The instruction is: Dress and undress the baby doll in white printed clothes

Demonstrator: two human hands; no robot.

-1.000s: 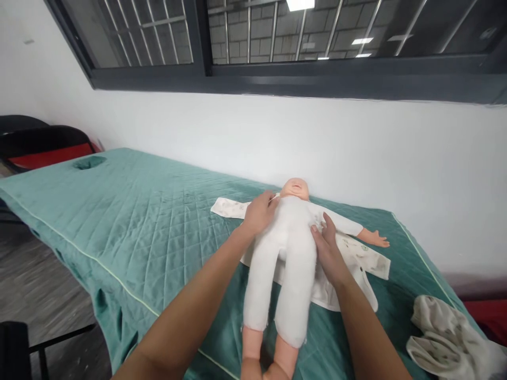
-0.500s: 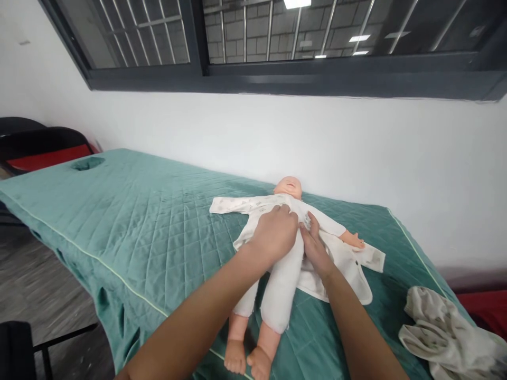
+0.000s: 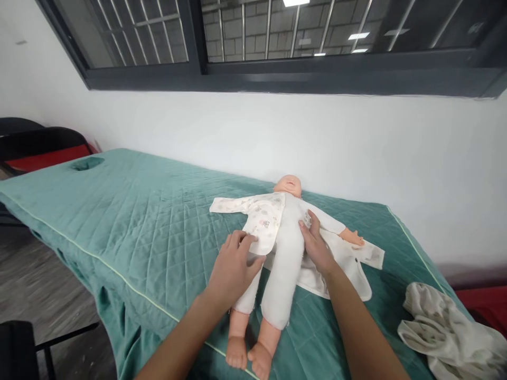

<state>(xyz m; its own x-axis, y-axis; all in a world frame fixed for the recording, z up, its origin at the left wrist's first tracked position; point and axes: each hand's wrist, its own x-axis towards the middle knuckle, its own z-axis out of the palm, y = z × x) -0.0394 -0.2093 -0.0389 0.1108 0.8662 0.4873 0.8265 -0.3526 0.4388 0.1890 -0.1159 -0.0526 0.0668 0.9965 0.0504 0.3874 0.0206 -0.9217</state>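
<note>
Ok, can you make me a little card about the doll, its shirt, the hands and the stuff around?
Doll: on its back, soft white body
Patterned shirt: one front half over part of the chest, the other spread beside the doll
Left hand: at the shirt's lower edge
Right hand: against the doll's side
Underneath: green quilted cover
Nearby: crumpled pale cloth

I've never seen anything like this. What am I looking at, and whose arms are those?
No robot here: these are a person's own bare arms, seen by a camera worn on their head, looking forward and down. Every picture comes from it.

On the green cover lies a doll on its back. One half of a patterned top covers part of its chest; the other spreads out beside it. The left hand is at the top's lower edge; the right rests against the doll's side. Crumpled cloth lies nearby.
</note>
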